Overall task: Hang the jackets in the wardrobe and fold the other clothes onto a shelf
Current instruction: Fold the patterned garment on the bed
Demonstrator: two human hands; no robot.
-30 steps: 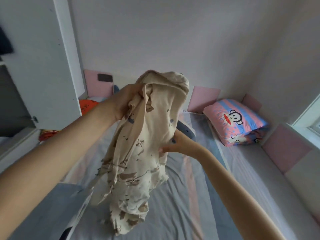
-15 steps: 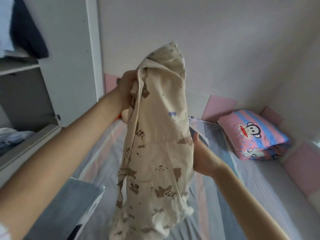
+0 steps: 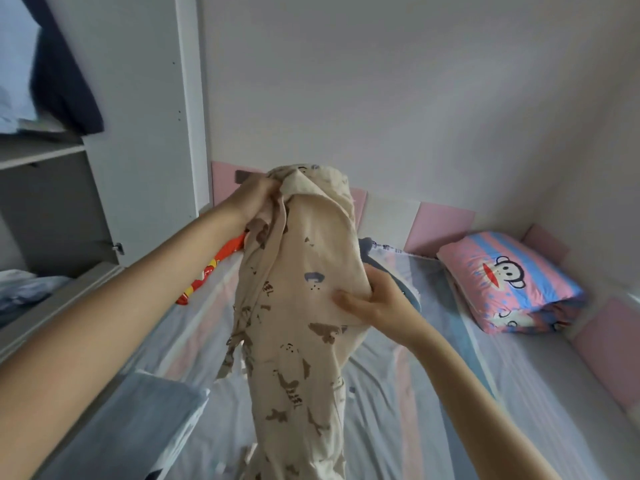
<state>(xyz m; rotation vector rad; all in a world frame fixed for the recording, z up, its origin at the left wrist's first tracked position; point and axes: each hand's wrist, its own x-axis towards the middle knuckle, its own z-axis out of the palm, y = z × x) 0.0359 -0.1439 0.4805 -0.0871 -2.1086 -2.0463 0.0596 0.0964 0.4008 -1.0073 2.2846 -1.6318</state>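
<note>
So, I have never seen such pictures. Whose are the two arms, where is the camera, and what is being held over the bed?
No machine here: the arms belong to a person, and the camera sits on that person's head, looking forward and down. The left hand grips the top of a beige printed garment, and the right hand pinches its side lower down, so it hangs above the bed. On the bed lie a monkey pillow at the right and an orange-red item near the open wardrobe at the left, where dark cloth shows above a shelf.
</note>
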